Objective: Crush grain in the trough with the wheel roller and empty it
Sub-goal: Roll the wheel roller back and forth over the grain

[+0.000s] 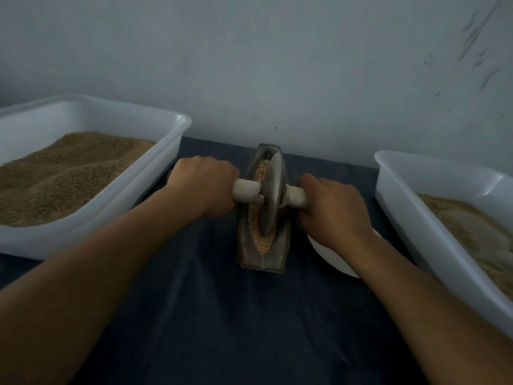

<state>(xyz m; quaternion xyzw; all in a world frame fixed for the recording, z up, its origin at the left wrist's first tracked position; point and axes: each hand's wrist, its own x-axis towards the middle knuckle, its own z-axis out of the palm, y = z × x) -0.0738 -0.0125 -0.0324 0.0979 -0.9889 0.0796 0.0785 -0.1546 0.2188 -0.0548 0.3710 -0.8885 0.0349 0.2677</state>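
Grain [256,234] lies in the narrow trough [262,261] at the middle of the counter [222,315], with the wheel roller [270,195] standing in it. The left hand [204,187] and right hand [331,211] each grip a handle end. The grain looks partly broken, so crushing seems underway; emptying the trough is not yet done.
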